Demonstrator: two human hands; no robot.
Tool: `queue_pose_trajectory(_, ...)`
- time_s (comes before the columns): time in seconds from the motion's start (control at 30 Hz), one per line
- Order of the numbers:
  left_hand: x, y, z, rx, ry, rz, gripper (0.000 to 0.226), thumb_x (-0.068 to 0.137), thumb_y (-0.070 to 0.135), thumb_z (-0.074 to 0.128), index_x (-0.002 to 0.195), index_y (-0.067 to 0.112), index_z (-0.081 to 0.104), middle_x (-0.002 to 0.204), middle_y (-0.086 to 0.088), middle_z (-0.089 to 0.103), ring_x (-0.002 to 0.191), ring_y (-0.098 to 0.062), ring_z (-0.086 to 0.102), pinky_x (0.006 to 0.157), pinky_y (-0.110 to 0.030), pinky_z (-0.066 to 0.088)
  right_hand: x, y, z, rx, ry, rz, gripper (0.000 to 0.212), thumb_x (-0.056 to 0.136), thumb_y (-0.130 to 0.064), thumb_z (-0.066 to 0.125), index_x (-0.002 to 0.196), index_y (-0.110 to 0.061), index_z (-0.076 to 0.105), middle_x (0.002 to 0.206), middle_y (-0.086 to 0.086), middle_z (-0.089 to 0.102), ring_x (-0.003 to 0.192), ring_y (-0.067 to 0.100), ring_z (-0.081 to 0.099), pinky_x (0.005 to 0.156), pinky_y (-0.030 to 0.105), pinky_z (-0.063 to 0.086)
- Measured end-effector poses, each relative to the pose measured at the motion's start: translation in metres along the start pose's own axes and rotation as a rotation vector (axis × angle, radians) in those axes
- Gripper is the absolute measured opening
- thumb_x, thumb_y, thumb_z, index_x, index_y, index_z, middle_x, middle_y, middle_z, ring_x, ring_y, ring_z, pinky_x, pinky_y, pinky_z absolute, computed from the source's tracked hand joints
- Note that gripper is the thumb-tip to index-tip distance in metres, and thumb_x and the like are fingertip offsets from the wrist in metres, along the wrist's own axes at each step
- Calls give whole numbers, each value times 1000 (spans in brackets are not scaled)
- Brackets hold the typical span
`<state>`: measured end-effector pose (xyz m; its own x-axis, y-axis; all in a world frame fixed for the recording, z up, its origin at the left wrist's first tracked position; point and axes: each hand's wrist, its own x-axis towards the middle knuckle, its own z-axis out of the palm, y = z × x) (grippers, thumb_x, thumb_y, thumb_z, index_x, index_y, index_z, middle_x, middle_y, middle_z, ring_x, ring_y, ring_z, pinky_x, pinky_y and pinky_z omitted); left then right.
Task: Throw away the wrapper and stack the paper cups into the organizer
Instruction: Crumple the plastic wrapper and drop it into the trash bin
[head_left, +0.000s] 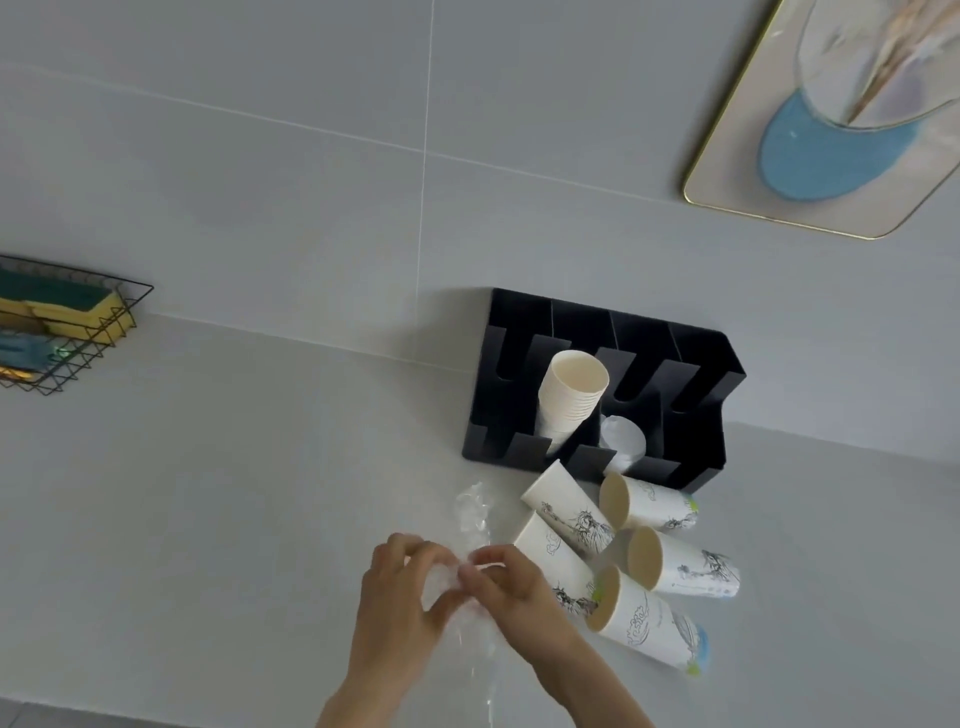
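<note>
While no brand or legible writing shows anywhere, only ink-style drawings print the sides of the loose cups. Nearest the camera: left hand (402, 597) and right hand (511, 582) meeting fingertip to fingertip, both curled and pinching the clear plastic wrapper (470, 525), which trails up past the fingers and down between the wrists. Just right of the right hand: five printed paper cups (654, 621) lying on their sides in a loose cluster on the grey bench (208, 493), some touching, three with open mouths facing left. Wide bare bench surface to the left of the hands; the near bench edge just visible at lower left. Beyond the cluster: black organizer (685, 374) standing against the wall, its front lip just beside the farthest lying cups. In one middle slot, a leaning stack of plain cups (571, 395); in the slot beside it, a single pale cup (623, 441) lying low. Outer slots vacant. Far left: wire basket (78, 332) holding yellow-green sponges (67, 306). Upper right: gold-rimmed framed picture (831, 119) on the tiled wall (311, 156).
</note>
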<state>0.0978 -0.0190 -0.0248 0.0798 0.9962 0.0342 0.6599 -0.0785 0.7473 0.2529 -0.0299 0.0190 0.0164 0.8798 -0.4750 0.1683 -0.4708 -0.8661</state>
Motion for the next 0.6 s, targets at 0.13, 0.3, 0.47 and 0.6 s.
queue_pose_trajectory(0.13, 8, 16, -7, -369, -61, -128, 24, 85, 51, 70, 96, 31, 61, 123, 19, 61, 115, 11, 54, 97, -35, 50, -3, 5, -22, -143, 90, -138, 94, 60, -71, 85, 141, -51, 43, 140, -26, 41, 133, -7, 38, 113, 32, 38)
queue_pose_trajectory(0.3, 8, 72, -17, -681, -80, -238, 29, 81, 45, 64, 99, 26, 52, 89, 1, 66, 75, -11, 66, 71, -36, 57, -11, -12, -36, 39, -271, -145, 98, 72, -32, 94, 152, -43, 39, 149, -17, 52, 134, 8, 52, 115, 45, 43)
queue_pose_trajectory(0.47, 6, 99, -9, -411, 1, -31, 37, 90, 57, 54, 124, 48, 42, 129, 10, 56, 117, -5, 55, 92, -14, 43, -15, -22, -34, 134, 40, -209, 16, 94, 0, 66, 100, -14, 74, 90, 7, 78, 84, 21, 73, 70, 32, 58)
queue_pose_trajectory(0.6, -1, 91, 3, -183, -95, 233, 84, 78, 83, 48, 150, 51, 20, 164, 18, 4, 151, -7, 10, 118, -39, 25, -10, -29, -41, 251, 126, -54, 19, 100, -6, 55, 100, -10, 73, 82, 12, 74, 78, 26, 74, 66, 32, 59)
